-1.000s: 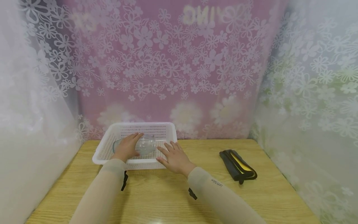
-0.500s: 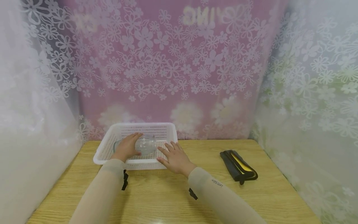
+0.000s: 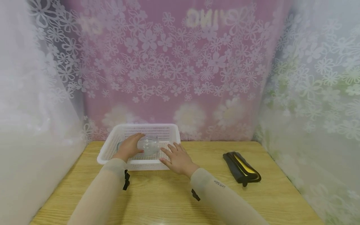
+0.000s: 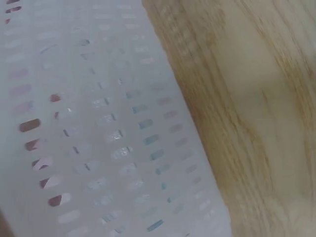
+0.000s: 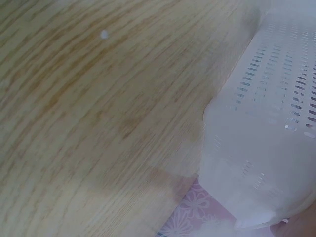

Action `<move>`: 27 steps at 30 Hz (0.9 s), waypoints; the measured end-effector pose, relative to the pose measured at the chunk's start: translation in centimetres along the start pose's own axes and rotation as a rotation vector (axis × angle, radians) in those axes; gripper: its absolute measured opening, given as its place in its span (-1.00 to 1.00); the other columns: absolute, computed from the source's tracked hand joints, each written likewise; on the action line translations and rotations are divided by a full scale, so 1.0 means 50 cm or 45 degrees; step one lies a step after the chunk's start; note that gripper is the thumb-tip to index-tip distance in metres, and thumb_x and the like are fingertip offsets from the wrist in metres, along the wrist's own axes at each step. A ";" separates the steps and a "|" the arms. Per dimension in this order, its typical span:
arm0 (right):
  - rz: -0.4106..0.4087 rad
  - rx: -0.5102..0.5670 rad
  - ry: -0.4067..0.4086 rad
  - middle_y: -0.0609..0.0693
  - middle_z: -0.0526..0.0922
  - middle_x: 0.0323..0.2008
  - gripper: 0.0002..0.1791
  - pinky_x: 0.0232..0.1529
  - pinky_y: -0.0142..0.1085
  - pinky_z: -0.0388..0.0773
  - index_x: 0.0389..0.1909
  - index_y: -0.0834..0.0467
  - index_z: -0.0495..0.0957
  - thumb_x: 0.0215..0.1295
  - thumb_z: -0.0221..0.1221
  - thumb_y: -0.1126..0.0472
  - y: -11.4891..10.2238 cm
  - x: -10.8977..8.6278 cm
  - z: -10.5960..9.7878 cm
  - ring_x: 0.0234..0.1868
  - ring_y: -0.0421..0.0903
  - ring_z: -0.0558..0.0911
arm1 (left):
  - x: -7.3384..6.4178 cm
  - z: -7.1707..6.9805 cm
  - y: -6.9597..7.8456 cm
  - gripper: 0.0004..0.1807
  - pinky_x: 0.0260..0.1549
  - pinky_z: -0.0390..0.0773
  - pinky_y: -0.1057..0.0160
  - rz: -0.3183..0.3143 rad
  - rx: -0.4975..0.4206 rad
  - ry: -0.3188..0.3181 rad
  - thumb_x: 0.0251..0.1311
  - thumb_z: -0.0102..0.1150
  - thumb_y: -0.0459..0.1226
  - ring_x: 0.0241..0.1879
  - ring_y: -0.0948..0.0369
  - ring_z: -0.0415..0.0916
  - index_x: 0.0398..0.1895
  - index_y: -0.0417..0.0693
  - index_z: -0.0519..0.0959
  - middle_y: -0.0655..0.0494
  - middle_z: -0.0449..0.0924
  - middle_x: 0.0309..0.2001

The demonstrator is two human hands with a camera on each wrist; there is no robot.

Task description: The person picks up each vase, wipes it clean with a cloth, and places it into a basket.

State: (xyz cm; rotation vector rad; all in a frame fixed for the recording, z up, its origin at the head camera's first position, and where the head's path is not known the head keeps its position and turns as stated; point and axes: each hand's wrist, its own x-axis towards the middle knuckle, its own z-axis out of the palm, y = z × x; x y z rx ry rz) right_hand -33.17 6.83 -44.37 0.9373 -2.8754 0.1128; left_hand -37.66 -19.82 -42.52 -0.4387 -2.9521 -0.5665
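Observation:
A clear glass jar (image 3: 152, 145) lies on its side in a white plastic basket (image 3: 152, 162) with slotted walls. My left hand (image 3: 130, 147) reaches over the basket's front rim and holds the jar, thumb on the near side and fingers on the far side. The hand covers part of the jar. At the basket's front right corner is my right hand (image 3: 179, 159), its fingers spread and extended over the rim. Both wrist views look at the basket's outer walls (image 4: 118, 143) and show little of the hands.
On the right of the wooden table (image 3: 157, 200) lies a black pouch (image 3: 242, 168) with a yellow strip. A pink flowered curtain (image 3: 174, 78) hangs behind the table, and pale translucent sheets (image 3: 315, 118) flank it.
The head view has shifted slightly, so the basket and pouch appear a little farther right. Both hands keep nearly the same pose, and the jar stays in the basket.

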 end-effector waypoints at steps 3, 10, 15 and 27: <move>-0.004 0.008 0.020 0.11 0.17 0.53 -0.21 0.50 0.13 -0.11 0.57 -0.15 0.12 0.49 -0.47 -0.43 0.004 0.002 0.002 0.54 0.22 0.03 | 0.003 -0.007 0.007 -0.19 0.35 0.19 -0.25 0.007 -0.028 0.019 0.22 0.41 -0.15 0.43 -0.22 0.16 0.50 -0.07 0.28 -0.23 0.17 0.49; -0.008 0.075 0.059 0.12 0.18 0.52 -0.22 0.50 0.12 -0.10 0.55 -0.06 0.18 0.51 -0.36 -0.41 0.010 -0.001 0.001 0.55 0.19 0.04 | -0.010 -0.018 0.024 -0.28 0.36 0.17 -0.23 0.044 -0.028 0.061 0.31 0.31 -0.10 0.42 -0.21 0.19 0.47 -0.09 0.31 -0.23 0.25 0.45; 0.002 0.152 0.032 0.13 0.15 0.53 -0.28 0.51 0.07 -0.08 0.53 -0.06 0.23 0.53 -0.25 -0.35 0.023 -0.010 -0.006 0.56 0.15 0.00 | -0.028 -0.019 0.037 -0.32 0.34 0.23 -0.21 0.084 0.010 0.120 0.34 0.28 -0.09 0.37 -0.19 0.27 0.45 -0.12 0.34 -0.19 0.34 0.40; 0.021 0.324 -0.039 0.17 0.04 0.56 -0.33 0.42 0.19 0.14 0.55 -0.04 0.17 0.54 -0.05 -0.20 0.062 -0.053 -0.044 0.54 0.22 0.04 | -0.069 -0.002 0.078 -0.39 0.29 0.32 -0.18 0.123 -0.002 0.177 0.38 0.21 -0.02 0.33 -0.16 0.34 0.39 -0.13 0.41 -0.15 0.41 0.35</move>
